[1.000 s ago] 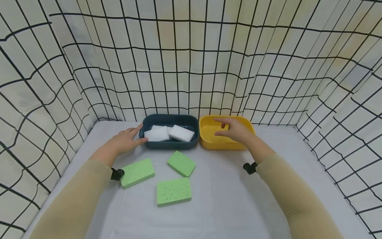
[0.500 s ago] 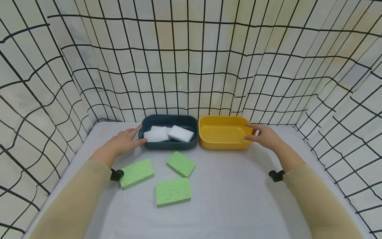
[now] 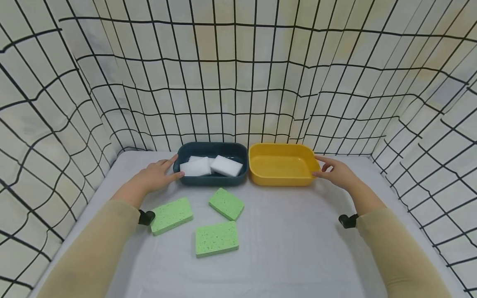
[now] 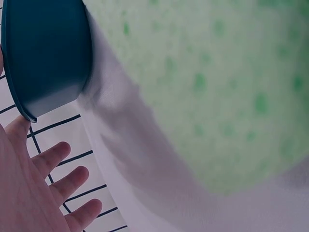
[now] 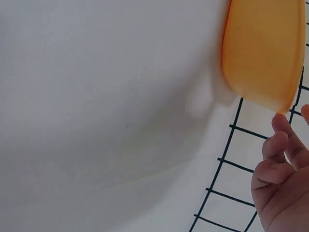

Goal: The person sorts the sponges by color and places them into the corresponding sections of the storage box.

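Note:
In the head view, a dark blue bin at the back holds white foam sponges. Its left end is touched by my left hand, thumb and index finger spread along the rim; the left wrist view shows the other fingers loosely extended beyond it. Beside it stands a yellow bin with a bare floor. My right hand is at this bin's right end, index fingertip and thumb at the rim. In the right wrist view its other fingers are bent and hold nothing.
Three green sponges lie on the white cloth: one near the left wrist, one before the blue bin, one closer to me. A black wire grid encloses the back and sides of the table.
My right hand has moved right, from over the yellow bin to its right end, and now touches the rim there. The left hand, bins and sponges have stayed put.

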Available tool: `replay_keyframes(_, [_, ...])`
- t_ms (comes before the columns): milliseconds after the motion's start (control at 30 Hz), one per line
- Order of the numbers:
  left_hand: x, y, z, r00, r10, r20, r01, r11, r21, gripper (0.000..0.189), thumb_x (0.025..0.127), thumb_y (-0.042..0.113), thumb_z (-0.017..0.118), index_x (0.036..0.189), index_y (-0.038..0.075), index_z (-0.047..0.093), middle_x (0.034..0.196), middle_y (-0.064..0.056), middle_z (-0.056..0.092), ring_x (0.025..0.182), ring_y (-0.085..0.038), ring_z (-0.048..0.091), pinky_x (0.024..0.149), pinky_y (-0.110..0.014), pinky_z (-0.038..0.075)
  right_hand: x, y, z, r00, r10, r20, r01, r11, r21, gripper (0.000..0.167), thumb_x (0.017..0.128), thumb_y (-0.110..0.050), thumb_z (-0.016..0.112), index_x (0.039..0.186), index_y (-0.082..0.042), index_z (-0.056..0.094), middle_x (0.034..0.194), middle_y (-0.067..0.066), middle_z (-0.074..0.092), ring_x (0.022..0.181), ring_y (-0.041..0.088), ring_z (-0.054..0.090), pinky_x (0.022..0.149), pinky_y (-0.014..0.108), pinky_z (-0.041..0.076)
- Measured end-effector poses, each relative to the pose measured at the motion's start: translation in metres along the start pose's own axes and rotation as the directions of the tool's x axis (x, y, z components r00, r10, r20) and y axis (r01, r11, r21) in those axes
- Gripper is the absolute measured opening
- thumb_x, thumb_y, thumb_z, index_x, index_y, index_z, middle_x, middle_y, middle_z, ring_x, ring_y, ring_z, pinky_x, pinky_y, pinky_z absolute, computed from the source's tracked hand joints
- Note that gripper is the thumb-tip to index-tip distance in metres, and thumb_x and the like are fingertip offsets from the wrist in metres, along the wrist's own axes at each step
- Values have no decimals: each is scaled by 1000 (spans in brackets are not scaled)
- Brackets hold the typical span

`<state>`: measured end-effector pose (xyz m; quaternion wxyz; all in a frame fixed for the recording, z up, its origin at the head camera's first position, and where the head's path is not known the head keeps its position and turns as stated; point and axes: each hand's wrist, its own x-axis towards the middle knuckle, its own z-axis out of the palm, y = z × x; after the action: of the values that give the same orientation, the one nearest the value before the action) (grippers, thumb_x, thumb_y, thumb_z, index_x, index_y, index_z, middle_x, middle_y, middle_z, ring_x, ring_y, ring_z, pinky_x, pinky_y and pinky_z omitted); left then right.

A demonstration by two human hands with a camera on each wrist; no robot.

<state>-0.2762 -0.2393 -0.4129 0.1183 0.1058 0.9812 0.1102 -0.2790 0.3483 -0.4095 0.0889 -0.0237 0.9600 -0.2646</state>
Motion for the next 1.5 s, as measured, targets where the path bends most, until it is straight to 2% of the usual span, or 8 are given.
replay_keyframes(233, [3,-1,1,1000,0,0,0,1000,3,99,89,82,28,161,19,2,157,-30,21,137,-60,22,104,-75,23,2,5,2,997,31,65,-35,998,60,93,85,-59,70,158,-23,27,124,16,55,94,29,56,84,40,49])
replay_keyframes(500, [4,-4,3,1000,-2,3,2,1000,-6,100,88,84,26,161,20,1,157,-29,21,137,-60,22,105,-76,21,4,8,5,988,81,132,-99,986,136,94,86,-60,68,160,-26,20,120,14,57,91,28,54,78,35,46])
replay_keyframes(967, [3,-5,1,1000,8,-4,-8,1000,-16,98,90,82,28,161,20,2,158,-29,21,137,-59,23,104,-76,22,4,9,9,988,68,136,-96,973,211,91,89,-53,69,160,-22,20,109,15,61,90,30,54,79,33,45])
replay_keyframes(1167, [3,-4,-1,1000,11,-24,-11,1000,-27,91,94,76,31,161,20,5,157,-29,22,137,-58,24,105,-75,22,5,7,9,987,66,146,-97,972,215,90,90,-51,69,160,-22,19,107,14,61,88,30,53,78,33,45])
replay_keyframes(1500, [-1,-9,-3,999,20,-34,-20,1000,-13,91,94,75,33,161,20,7,157,-29,23,137,-58,25,105,-75,23,6,7,8,985,71,156,-105,969,224,89,92,-46,69,160,-21,18,107,15,60,88,32,53,77,33,45])
